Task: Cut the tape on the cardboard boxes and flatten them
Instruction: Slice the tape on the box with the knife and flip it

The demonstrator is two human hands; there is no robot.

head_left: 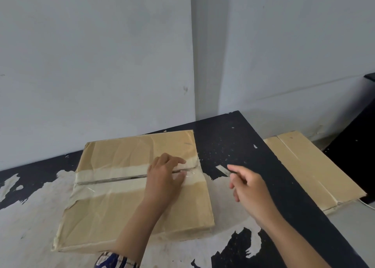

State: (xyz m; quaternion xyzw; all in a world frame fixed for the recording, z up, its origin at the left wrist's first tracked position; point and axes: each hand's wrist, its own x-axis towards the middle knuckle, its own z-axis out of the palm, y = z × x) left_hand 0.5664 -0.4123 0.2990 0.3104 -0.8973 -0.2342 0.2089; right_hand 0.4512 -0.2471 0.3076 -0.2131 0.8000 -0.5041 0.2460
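Left hand (165, 175): lies palm down on top of the box (134, 188), fingers spread and fairly straight, fingertips (181, 161) at the right end of the tape seam. It holds nothing; it presses on the cardboard.

Right hand (248, 186): raised just right of the box, apart from it, fingers curled around a small knife (223, 170). The pale blade tip sticks out past the thumb and points back toward the left hand. The handle is mostly hidden in the grip.

Box: cardboard, under the left hand, low and wide, creased, top flaps closed. It sits on the table.

Tape (113, 178): a wide clear strip across the top of the box, running from the left hand out to the box's far left edge. A dark line shows along the seam in its middle; whether it is fully cut through cannot be told.

Table (233, 142): under both hands, black surface, with much of the coating peeled to a pale layer near the person and left of the box.

Flattened cardboard (310, 170): beyond the right hand, off the table's right edge, lying flat on a lower level.

Sleeve (113, 261): patterned blue and white cuff on the left forearm, nearest the person.

Wall (101, 64): pale grey, beyond both hands, with a corner above the box.
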